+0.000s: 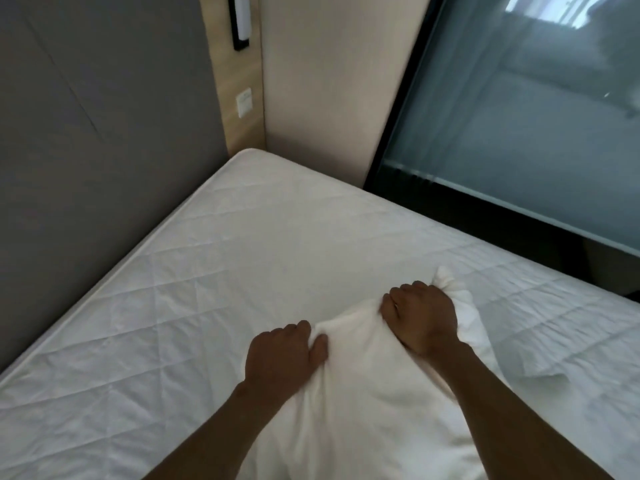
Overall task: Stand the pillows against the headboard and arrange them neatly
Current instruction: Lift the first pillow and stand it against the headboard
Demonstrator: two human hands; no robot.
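A white pillow [367,393] lies on the white quilted mattress [214,258], near the lower middle of the view. My left hand [282,356] grips its top edge at the left. My right hand [420,318] grips the same edge further right, bunching the cloth near a corner. The grey padded headboard [86,140] runs along the left side of the bed, apart from the pillow. No other pillow is in view.
A wooden strip with a white switch [245,102] and a black wall lamp [240,22] stands beside the headboard. A beige panel [329,81] fills the corner. A dark-framed glass pane [519,116] runs along the bed's far right side.
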